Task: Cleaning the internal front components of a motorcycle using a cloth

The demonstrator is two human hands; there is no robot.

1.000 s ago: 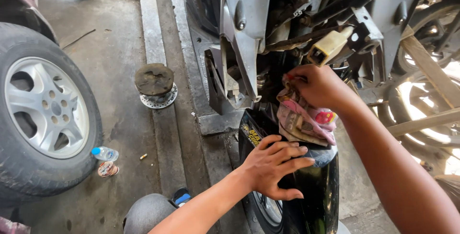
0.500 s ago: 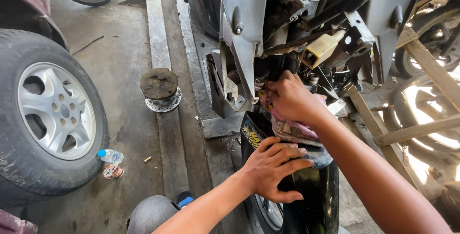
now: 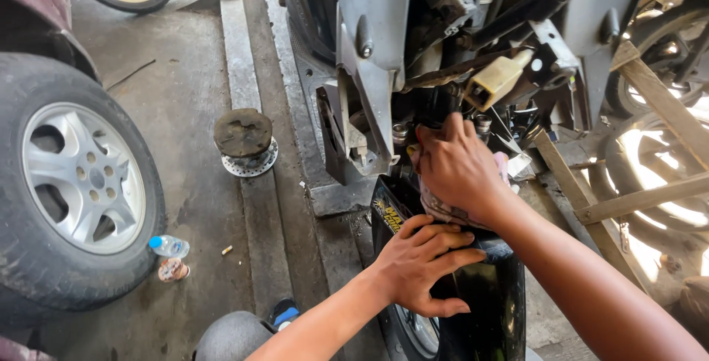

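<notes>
The right hand [image 3: 459, 167] is pressed against a rag [image 3: 443, 209] just below the stripped frame [image 3: 413, 50]. The left hand [image 3: 421, 265] is laid flat on the front fender [image 3: 480, 302], directly beneath. A car wheel [image 3: 70, 191] stands far left, a bottle [image 3: 168, 246] at its base; a disc [image 3: 244, 139] lies between wheel and frame

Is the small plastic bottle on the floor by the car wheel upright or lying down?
Lying down. The plastic bottle rests on its side on the concrete beside the car wheel, blue cap pointing left.
</notes>
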